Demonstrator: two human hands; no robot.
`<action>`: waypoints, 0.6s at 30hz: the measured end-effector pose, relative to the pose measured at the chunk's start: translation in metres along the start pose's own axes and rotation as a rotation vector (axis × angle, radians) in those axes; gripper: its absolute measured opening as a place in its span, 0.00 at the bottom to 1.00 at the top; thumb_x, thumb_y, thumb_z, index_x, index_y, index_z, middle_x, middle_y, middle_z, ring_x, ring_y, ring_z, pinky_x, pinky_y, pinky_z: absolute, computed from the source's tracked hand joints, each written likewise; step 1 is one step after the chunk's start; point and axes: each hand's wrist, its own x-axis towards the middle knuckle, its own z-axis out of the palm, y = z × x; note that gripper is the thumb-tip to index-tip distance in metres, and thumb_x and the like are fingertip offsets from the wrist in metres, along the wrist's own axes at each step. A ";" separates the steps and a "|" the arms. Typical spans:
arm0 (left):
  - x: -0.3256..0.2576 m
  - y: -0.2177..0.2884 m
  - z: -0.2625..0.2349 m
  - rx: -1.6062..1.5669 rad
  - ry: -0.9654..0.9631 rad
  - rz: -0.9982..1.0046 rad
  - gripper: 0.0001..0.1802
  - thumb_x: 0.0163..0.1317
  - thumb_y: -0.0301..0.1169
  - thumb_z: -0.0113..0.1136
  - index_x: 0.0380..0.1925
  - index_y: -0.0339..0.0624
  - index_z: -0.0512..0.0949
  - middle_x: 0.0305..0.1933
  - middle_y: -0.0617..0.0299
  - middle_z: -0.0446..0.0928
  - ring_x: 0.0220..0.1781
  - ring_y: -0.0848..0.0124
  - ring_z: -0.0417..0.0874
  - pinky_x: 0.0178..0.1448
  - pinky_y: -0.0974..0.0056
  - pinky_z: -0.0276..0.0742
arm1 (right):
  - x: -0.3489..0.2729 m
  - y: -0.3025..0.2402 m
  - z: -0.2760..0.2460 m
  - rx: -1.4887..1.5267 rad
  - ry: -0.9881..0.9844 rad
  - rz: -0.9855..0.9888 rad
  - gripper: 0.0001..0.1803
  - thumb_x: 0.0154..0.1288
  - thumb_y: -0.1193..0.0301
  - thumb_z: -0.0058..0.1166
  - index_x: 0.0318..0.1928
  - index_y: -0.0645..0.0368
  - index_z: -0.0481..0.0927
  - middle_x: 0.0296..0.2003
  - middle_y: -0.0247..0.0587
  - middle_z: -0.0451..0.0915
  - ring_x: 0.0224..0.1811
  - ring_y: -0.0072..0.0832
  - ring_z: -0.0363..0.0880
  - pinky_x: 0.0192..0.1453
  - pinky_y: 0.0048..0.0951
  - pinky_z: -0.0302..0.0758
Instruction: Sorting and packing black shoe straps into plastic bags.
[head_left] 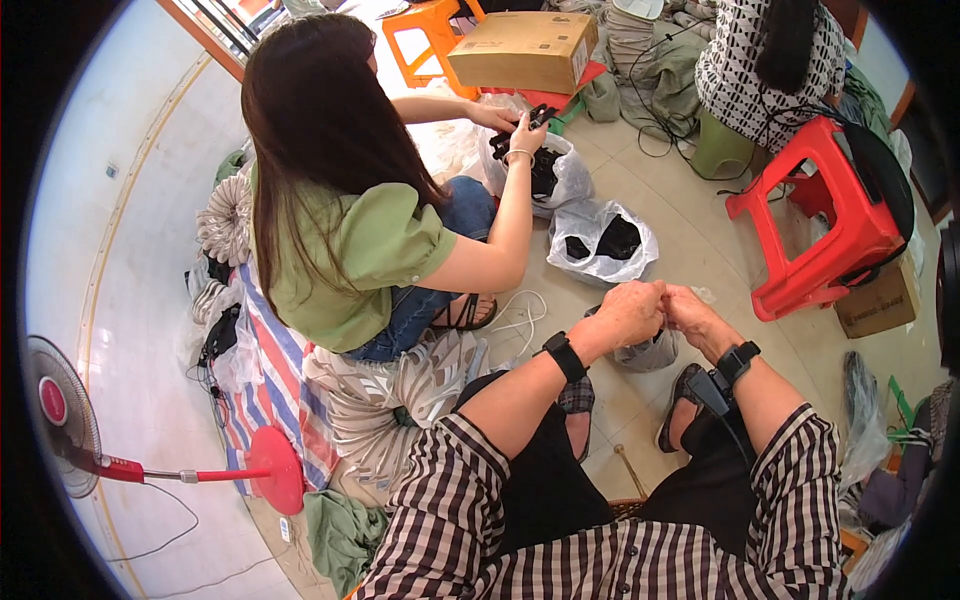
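My left hand [630,314] and my right hand [692,312] meet in front of my knees, their fingers closed and pressed together. Whatever they pinch is too small or too hidden to make out. Right below them a greyish plastic bag [648,355] stands on the floor, partly covered by my hands. Just beyond sits an open white plastic bag [640,262] with black pieces [619,238] inside. To my left a person in a green top [345,245] holds several black pieces [540,114] above another white plastic bag [572,185] of black pieces.
A red stool [800,215] stands at the right, near a cardboard box [880,300]. Farther back are an orange stool [432,45], a larger cardboard box [525,50] and another seated person [770,60]. Bundled pale strips [370,400] and a fan [65,415] occupy the left.
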 end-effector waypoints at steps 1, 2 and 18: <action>0.001 0.001 0.000 0.008 -0.010 -0.017 0.13 0.50 0.31 0.52 0.37 0.39 0.74 0.30 0.46 0.77 0.38 0.50 0.77 0.42 0.51 0.72 | 0.000 0.000 0.000 0.001 0.001 0.001 0.09 0.61 0.74 0.41 0.32 0.53 0.76 0.20 0.22 0.68 0.18 0.14 0.60 0.22 0.19 0.55; 0.001 0.001 -0.001 0.016 -0.019 -0.034 0.13 0.50 0.31 0.52 0.37 0.39 0.74 0.30 0.46 0.77 0.38 0.50 0.77 0.42 0.51 0.72 | 0.001 0.001 -0.001 -0.015 0.005 0.001 0.09 0.61 0.74 0.41 0.32 0.53 0.76 0.20 0.22 0.69 0.18 0.14 0.60 0.22 0.19 0.55; 0.001 -0.004 0.004 0.004 0.023 0.024 0.12 0.50 0.30 0.50 0.35 0.38 0.74 0.28 0.44 0.76 0.35 0.48 0.77 0.39 0.49 0.72 | -0.005 -0.006 0.004 -0.027 0.001 0.011 0.09 0.63 0.73 0.40 0.31 0.52 0.76 0.23 0.21 0.72 0.23 0.13 0.65 0.26 0.17 0.61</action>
